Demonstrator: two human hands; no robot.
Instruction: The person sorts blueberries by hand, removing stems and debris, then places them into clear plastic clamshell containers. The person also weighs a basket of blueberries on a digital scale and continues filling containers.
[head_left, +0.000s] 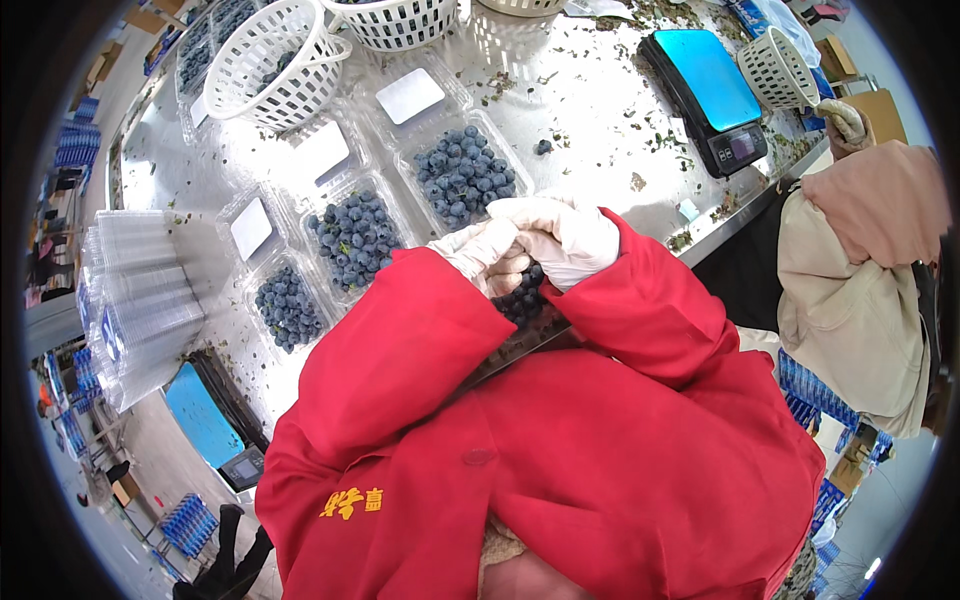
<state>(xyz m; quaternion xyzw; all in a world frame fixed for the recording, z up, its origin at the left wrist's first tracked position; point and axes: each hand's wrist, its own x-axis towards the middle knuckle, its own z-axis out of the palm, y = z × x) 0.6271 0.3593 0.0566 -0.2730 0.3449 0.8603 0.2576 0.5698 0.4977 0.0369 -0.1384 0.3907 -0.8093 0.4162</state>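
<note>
My left hand (487, 251) and my right hand (566, 236), both in white gloves, meet above dark blueberries (525, 292) close to my body. The fingers overlap, so what lies between them is hidden. Just beyond stands an open clear plastic clamshell (526, 174) filled with blueberries (463, 172). Left of it, a second clamshell holds blueberries (356, 238), and a smaller-looking one holds more blueberries (289, 307). White labels (409, 96) sit on the opened lids.
White plastic baskets (274, 67) stand at the back. Stacked clear clamshells (142, 300) are at left. Two digital scales (705, 82) (202, 412) flank the metal table, which bears leaf debris and a small berry cluster (543, 147). A co-worker's gloved hand (846, 124) is at right, near a small basket (778, 71).
</note>
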